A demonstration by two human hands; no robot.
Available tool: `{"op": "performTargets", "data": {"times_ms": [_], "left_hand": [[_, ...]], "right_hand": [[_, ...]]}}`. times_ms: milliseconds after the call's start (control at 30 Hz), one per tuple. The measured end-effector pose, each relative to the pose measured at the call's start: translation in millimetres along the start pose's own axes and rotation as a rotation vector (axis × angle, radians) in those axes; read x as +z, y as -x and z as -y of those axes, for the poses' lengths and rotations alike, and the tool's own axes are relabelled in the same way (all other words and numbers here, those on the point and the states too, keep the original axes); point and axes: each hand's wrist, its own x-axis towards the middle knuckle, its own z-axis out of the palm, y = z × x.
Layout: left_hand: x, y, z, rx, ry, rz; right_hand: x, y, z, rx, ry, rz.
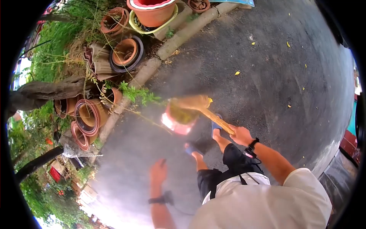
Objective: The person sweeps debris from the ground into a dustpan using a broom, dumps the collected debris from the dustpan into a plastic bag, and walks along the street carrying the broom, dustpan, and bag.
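My right hand is wrapped round the yellowish handle of a short broom. The broom's tan head reaches over the far rim of a pinkish-red container in front of my feet. Inside that container shows a yellow-green, leafy-looking mass, blurred by haze and glare. My left hand hangs apart on the left, smeared by haze and motion. A small dark spot shows at its fingertips, and I cannot tell whether it is something held.
Dark pavement with scattered yellow leaves spreads right. Along the left runs a concrete kerb, with terracotta pots, a tree trunk and plants behind it. A leafy sprig juts over the kerb.
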Motion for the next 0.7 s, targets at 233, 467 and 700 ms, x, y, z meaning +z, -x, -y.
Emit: {"op": "performTargets", "data": {"times_ms": [233,467,700], "left_hand": [[26,-15,40,0.344,-0.076,-0.18],[12,0,1,0.303,-0.123,-0.116],[8,1,-15,0.308,-0.171,-0.113]], "right_hand": [[-48,45,-80,0.231,-0.171,-0.239],[-110,-43,-192,0.369,-0.341,-0.46],[4,4,-128,0.092,-0.293,-0.296]]}}
